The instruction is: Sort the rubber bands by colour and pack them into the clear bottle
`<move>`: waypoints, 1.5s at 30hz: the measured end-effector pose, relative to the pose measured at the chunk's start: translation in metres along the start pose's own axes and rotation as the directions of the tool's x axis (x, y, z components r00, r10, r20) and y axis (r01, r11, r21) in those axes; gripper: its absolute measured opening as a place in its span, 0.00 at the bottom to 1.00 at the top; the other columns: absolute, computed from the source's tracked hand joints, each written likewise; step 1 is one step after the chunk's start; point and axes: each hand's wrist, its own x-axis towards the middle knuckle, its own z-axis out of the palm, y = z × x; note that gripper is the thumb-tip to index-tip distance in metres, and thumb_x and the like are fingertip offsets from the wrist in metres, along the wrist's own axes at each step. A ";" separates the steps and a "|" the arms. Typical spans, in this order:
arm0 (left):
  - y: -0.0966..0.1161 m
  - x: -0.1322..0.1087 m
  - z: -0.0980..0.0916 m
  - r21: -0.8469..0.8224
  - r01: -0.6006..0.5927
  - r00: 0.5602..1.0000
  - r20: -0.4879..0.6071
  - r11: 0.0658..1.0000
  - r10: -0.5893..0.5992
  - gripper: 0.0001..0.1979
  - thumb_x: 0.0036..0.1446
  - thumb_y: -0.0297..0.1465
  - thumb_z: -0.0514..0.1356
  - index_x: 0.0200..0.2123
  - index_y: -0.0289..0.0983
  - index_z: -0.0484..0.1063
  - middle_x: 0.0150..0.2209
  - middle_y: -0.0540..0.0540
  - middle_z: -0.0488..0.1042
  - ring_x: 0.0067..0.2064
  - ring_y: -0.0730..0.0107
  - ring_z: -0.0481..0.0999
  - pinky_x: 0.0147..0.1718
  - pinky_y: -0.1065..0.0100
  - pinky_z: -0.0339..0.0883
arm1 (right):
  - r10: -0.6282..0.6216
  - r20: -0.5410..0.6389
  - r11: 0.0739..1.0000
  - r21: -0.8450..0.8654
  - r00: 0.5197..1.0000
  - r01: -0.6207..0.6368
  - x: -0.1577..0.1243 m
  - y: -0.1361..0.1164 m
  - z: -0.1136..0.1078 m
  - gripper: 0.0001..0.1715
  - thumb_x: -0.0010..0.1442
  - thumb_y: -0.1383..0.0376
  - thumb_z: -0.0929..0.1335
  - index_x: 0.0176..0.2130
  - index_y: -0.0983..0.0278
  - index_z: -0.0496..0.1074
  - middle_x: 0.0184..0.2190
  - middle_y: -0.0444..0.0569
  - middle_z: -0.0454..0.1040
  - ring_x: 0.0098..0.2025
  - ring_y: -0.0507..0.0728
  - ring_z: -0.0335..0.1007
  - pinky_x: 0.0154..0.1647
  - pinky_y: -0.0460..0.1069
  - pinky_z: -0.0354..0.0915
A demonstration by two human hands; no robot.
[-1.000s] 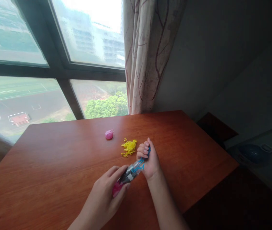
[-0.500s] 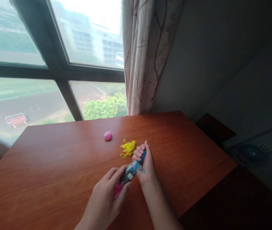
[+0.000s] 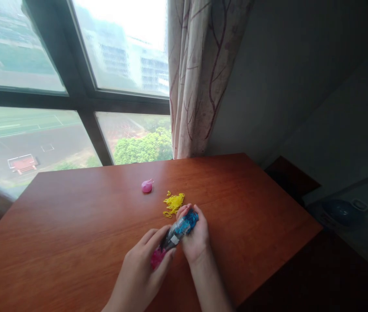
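My left hand (image 3: 141, 264) is wrapped round a clear tube-shaped container (image 3: 173, 236), tilted up to the right. Dark and pink contents (image 3: 158, 258) show through its lower part. Blue rubber bands (image 3: 188, 222) bunch at its upper end. Cupped palm-up around that end is my right hand (image 3: 198, 236), with the blue bands in its curled fingers, which are partly hidden. Just beyond lies a loose pile of yellow rubber bands (image 3: 174, 202) on the table. A small round pink thing (image 3: 146, 186) with a thin tail sits farther back to the left.
The brown wooden table (image 3: 73, 225) reaches to a window (image 3: 132, 52) and a patterned curtain (image 3: 193, 86). Its right edge drops to a dark area. A blue basin-like object (image 3: 340, 210) stands low at the far right.
My right hand has opened from a fist into a cup and lowered slightly, so the blue bands show as a fuller bunch at the container's end. My left hand keeps its hold.
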 end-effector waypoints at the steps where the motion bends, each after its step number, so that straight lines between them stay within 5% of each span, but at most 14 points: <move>1: 0.000 0.000 -0.001 -0.023 0.001 1.000 0.013 1.000 0.000 0.17 0.62 0.34 0.57 0.53 0.41 0.69 0.44 0.44 0.77 0.42 0.65 0.79 0.40 0.71 0.72 | 0.005 0.013 1.000 0.006 1.000 -0.005 -0.001 -0.004 0.002 0.05 0.54 0.70 0.70 0.28 0.64 0.69 0.26 0.42 0.72 0.29 0.46 0.72 0.29 0.39 0.71; 6: 0.000 0.000 -0.005 -0.073 -0.014 0.997 0.073 0.997 0.020 0.17 0.63 0.34 0.56 0.55 0.40 0.68 0.45 0.42 0.76 0.43 0.64 0.78 0.42 0.69 0.72 | -0.009 0.106 1.000 0.018 0.994 0.007 -0.003 -0.021 0.019 0.10 0.55 0.70 0.71 0.27 0.63 0.65 0.22 0.37 0.66 0.24 0.43 0.65 0.22 0.35 0.64; 10: 0.000 0.000 0.000 -0.080 -0.003 0.997 0.074 0.997 0.009 0.18 0.63 0.34 0.55 0.55 0.39 0.68 0.45 0.42 0.75 0.43 0.64 0.77 0.41 0.68 0.71 | -0.124 0.195 0.974 -0.163 0.973 0.157 -0.005 -0.010 0.023 0.17 0.57 0.63 0.72 0.25 0.63 0.62 0.19 0.35 0.60 0.19 0.44 0.57 0.16 0.37 0.56; 18: 0.000 -0.002 0.009 -0.081 0.022 1.000 0.005 0.996 -0.021 0.18 0.63 0.34 0.56 0.55 0.39 0.68 0.46 0.41 0.76 0.44 0.63 0.78 0.42 0.68 0.71 | -0.350 0.336 0.836 -0.308 0.874 0.453 -0.012 0.018 0.014 0.20 0.61 0.54 0.69 0.25 0.62 0.64 0.22 0.38 0.62 0.25 0.48 0.60 0.29 0.43 0.61; 26: 0.005 -0.001 0.008 -0.140 0.068 0.996 -0.042 0.988 -0.074 0.17 0.62 0.35 0.58 0.53 0.40 0.71 0.45 0.43 0.77 0.44 0.63 0.78 0.42 0.68 0.71 | -0.330 0.377 0.820 -0.339 0.865 0.460 -0.022 0.025 0.012 0.05 0.57 0.62 0.69 0.32 0.62 0.73 0.26 0.41 0.68 0.29 0.50 0.64 0.33 0.44 0.62; 34: 0.002 -0.001 0.010 -0.133 0.060 0.998 0.015 0.989 -0.058 0.18 0.62 0.35 0.57 0.54 0.38 0.70 0.44 0.41 0.76 0.42 0.63 0.77 0.40 0.67 0.71 | -0.251 0.353 0.839 -0.385 0.901 0.384 -0.016 0.015 0.010 0.06 0.44 0.72 0.68 0.22 0.61 0.71 0.19 0.39 0.65 0.24 0.48 0.61 0.28 0.43 0.58; 45: 0.005 0.004 0.011 -0.189 0.094 0.994 0.078 0.977 -0.080 0.16 0.62 0.37 0.57 0.51 0.37 0.72 0.44 0.41 0.77 0.43 0.61 0.77 0.43 0.66 0.70 | -0.203 0.292 0.893 -0.336 0.935 0.299 -0.021 0.003 0.010 0.02 0.46 0.68 0.68 0.24 0.62 0.73 0.22 0.41 0.66 0.26 0.50 0.62 0.29 0.44 0.60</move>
